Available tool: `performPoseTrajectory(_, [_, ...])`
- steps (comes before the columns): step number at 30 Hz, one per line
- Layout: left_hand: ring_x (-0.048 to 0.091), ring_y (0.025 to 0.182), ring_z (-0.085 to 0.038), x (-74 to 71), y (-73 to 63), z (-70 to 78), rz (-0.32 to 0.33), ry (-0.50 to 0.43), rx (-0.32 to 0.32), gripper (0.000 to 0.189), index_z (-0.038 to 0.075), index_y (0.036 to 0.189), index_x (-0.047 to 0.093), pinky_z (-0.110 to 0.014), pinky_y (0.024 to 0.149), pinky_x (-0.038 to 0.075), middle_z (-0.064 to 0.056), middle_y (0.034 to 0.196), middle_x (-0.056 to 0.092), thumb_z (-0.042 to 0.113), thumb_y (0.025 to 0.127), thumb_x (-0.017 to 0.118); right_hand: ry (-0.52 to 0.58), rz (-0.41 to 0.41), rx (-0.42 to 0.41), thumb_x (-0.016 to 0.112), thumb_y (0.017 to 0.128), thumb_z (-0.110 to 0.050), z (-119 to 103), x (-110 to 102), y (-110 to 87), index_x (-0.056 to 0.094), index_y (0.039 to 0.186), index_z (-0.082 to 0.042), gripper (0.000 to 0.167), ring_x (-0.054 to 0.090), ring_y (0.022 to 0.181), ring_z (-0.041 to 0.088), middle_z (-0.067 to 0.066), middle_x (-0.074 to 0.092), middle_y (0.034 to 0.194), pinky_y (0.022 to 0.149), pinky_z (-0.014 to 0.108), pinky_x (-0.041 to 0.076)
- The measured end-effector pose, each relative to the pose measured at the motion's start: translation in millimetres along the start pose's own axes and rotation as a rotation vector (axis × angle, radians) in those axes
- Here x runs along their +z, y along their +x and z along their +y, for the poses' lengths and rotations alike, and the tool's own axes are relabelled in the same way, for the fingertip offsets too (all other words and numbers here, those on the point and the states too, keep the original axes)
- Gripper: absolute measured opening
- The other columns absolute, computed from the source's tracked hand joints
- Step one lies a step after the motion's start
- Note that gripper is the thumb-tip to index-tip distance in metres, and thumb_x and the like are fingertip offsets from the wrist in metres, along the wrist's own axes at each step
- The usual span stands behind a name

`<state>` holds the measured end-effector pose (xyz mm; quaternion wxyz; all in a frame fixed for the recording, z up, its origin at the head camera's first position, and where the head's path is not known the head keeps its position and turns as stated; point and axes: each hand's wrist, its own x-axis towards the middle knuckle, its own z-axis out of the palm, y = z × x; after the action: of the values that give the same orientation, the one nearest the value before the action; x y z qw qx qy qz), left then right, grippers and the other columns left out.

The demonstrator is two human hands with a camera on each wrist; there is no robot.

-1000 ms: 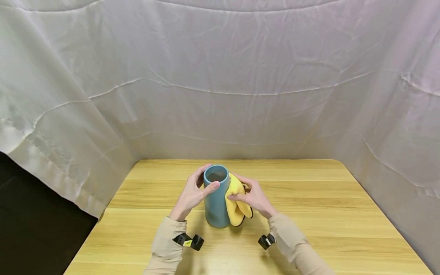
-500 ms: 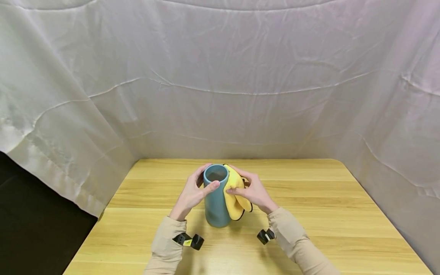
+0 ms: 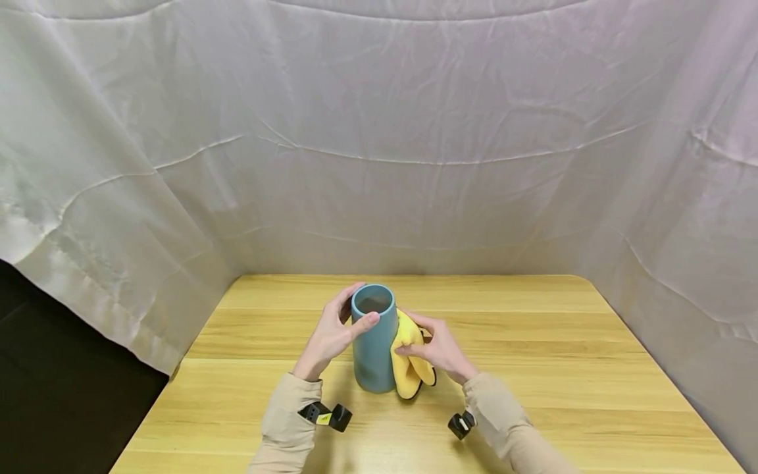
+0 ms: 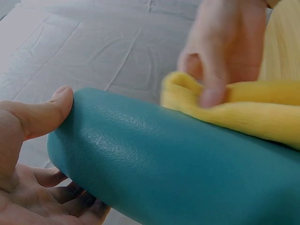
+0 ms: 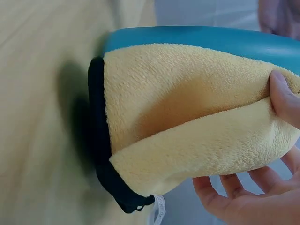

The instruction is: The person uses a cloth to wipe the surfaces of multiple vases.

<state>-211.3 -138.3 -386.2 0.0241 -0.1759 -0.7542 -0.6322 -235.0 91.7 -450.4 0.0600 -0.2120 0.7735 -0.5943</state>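
A tall blue vase point(image 3: 373, 359) stands upright on the wooden table, its round mouth facing up. My left hand point(image 3: 328, 336) grips it near the rim, thumb on the near side and fingers round the back. In the left wrist view the vase point(image 4: 154, 154) shows a smooth teal wall. Against its right side lies a folded yellow cloth point(image 3: 405, 368) with dark edging. My right hand point(image 3: 441, 345) pinches this cloth between thumb and fingers and holds it to the vase wall. The right wrist view shows the cloth point(image 5: 187, 108) hanging in a fold, with a small white tag at its lower corner.
The light wooden table point(image 3: 562, 368) stretches out on both sides of the vase. A pale grey curtain point(image 3: 414, 197) encloses the back and sides. Dark material point(image 3: 59, 388) shows at the lower left, beyond the table edge.
My right hand and the cloth rose slightly along the vase's side, then slid back down to lower than at first. The left hand and the vase stay in place.
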Motion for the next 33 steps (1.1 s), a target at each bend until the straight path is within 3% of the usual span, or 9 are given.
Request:
performPoseTrajectory(5, [0.052, 0.135, -0.036, -0.2, -0.2, -0.4, -0.003, 0.004, 0.001, 0.065, 0.001, 0.148, 0.044, -0.053, 0.122, 0.033, -0.021, 0.140, 0.056, 0.013, 0.091, 0.073, 0.004, -0.013, 0.013, 0.083, 0.080, -0.013, 10, 2, -1.9, 0.054, 0.147, -0.019, 0.073, 0.062, 0.118, 0.024, 0.010, 0.059, 0.145, 0.091, 0.029, 0.057])
performPoseTrajectory(20, [0.052, 0.135, -0.036, -0.2, -0.7, 0.0, -0.004, 0.006, 0.003, 0.064, 0.001, 0.148, 0.044, -0.053, 0.122, 0.033, -0.021, 0.140, 0.056, 0.013, 0.092, 0.073, 0.006, -0.017, 0.013, 0.083, 0.081, -0.013, 11, 2, -2.1, 0.054, 0.147, -0.019, 0.072, 0.063, 0.114, 0.020, 0.010, 0.058, 0.147, 0.089, 0.030, 0.058])
performPoseTrajectory(26, [0.053, 0.134, -0.035, 0.5, 0.0, -0.7, 0.000, 0.005, -0.001, 0.063, 0.003, 0.147, 0.046, -0.053, 0.121, 0.035, -0.020, 0.139, 0.057, 0.012, 0.091, 0.073, 0.011, 0.000, -0.013, 0.082, 0.081, -0.013, -5, -1, 0.1, 0.055, 0.146, -0.019, 0.070, 0.064, 0.111, 0.018, 0.010, 0.060, 0.145, 0.088, 0.032, 0.058])
performPoseTrajectory(33, [0.052, 0.134, -0.034, 0.4, -0.4, 0.8, 0.009, 0.003, -0.005, 0.063, 0.004, 0.146, 0.046, -0.052, 0.122, 0.034, -0.019, 0.139, 0.056, 0.011, 0.090, 0.074, -0.002, 0.012, -0.125, 0.081, 0.082, -0.012, -33, -6, 9.2, 0.055, 0.146, -0.017, 0.069, 0.062, 0.115, 0.024, 0.010, 0.061, 0.143, 0.090, 0.040, 0.057])
